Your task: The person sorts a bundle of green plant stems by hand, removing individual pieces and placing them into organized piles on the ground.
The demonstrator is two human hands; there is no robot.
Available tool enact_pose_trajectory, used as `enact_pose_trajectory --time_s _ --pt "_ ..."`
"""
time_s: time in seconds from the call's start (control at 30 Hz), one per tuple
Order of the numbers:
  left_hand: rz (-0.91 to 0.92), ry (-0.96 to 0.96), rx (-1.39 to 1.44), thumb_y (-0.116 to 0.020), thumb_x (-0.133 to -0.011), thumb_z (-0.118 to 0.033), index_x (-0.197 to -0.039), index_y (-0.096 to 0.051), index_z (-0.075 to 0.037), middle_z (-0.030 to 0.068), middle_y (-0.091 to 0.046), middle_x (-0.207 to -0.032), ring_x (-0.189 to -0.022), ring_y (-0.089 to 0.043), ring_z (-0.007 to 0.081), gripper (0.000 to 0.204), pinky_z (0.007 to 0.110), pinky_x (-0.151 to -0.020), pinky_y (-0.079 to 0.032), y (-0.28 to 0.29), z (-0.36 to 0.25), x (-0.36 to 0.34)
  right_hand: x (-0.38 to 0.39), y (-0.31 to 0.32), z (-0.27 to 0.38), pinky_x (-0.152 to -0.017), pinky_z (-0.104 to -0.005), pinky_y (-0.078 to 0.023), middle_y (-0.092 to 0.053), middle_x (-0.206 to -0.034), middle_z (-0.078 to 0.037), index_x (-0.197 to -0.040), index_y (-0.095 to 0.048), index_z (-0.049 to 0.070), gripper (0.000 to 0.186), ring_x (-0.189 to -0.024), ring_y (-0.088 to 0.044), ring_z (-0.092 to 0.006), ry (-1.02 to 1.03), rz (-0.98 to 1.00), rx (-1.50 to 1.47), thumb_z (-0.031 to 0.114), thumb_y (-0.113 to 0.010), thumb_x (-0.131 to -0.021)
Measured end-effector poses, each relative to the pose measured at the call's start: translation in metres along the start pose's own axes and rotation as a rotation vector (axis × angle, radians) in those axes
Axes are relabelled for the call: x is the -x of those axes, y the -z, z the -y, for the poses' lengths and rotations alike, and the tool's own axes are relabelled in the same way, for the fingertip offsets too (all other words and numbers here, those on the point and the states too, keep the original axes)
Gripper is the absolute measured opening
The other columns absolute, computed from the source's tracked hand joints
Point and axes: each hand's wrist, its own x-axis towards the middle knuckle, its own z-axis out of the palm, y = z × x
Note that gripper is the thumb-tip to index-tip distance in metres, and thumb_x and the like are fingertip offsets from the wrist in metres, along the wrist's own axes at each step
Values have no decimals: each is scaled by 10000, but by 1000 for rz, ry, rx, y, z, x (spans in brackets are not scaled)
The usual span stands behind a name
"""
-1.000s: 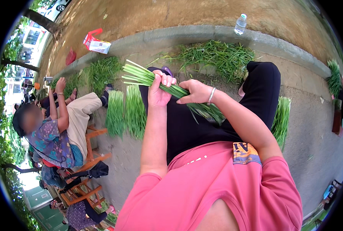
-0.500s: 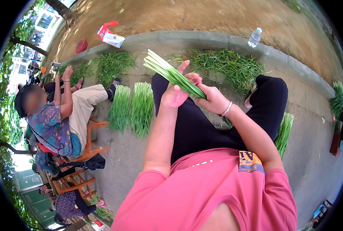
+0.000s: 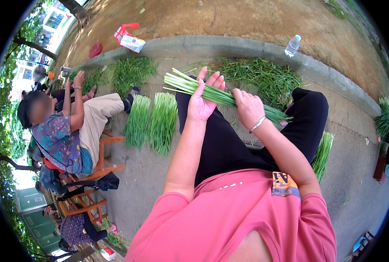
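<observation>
A long bunch of green stalks with pale ends [image 3: 220, 96] lies diagonally above my dark-trousered lap. My left hand [image 3: 203, 98] is under its pale end, palm up, fingers stretched and spread, with the stalks across it. My right hand [image 3: 249, 109], with a silver bangle at the wrist, grips the bunch farther along, its fingers curled over it. The leafy end reaches toward my right knee. Neat heaps of similar stalks [image 3: 161, 122] lie on the pavement beside my left leg, and another [image 3: 323, 153] by my right.
Loose leaf piles [image 3: 264, 74] line the concrete curb [image 3: 185, 46], near a water bottle [image 3: 292, 46] and a red-handled bag [image 3: 131, 41]. A co-worker [image 3: 57, 135] sits at left on a wooden chair [image 3: 109, 142], others behind. More greens [image 3: 382, 120] lie at far right.
My left fingers have opened from wrapping round the bunch to spreading out. My right hand has shifted along the stalks, now with its back up. The bunch sits farther right in view.
</observation>
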Motion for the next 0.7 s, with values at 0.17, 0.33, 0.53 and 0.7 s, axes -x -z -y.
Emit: enact_pose_trajectory --time_s 0.17,0.33,0.53,0.7 --pt "-13 -38 65 -387 -934 -215 -1265 -372 -135 168 -490 -1200 -1116 -477 300 341 486 -1015 -322 7 -2 -1 24 5 -50 -695 -394 -433 -588 -828 -101 -952 -467 81 318 -819 -583 -276 -102 105 -115 40 -592 -663" --pt "-122 -54 90 -448 -914 -240 -1082 -468 -93 128 -583 -998 -970 -558 255 224 488 -967 -380 4 -1 -2 49 23 -100 -797 -396 -434 -557 -955 -123 -1022 -497 90 438 -946 -525 -310 -156 211 -59 26 -628 -610" --pt "-204 -27 33 -504 -885 -252 -946 -522 -79 110 -605 -919 -895 -582 249 184 484 -926 -422 7 3 -5 69 42 -128 -843 -343 -438 -542 -1015 -162 -1060 -523 33 477 -968 -517 -339 -216 183 -306 -73 -539 -596" --pt "-280 -12 29 -521 -873 -262 -849 -539 -70 105 -614 -861 -861 -589 254 195 491 -926 -421 2 1 -5 75 42 -138 -724 -252 -473 -600 -955 -111 -1016 -561 -4 358 -832 -596 -182 -449 -39 -712 -93 -487 -677"
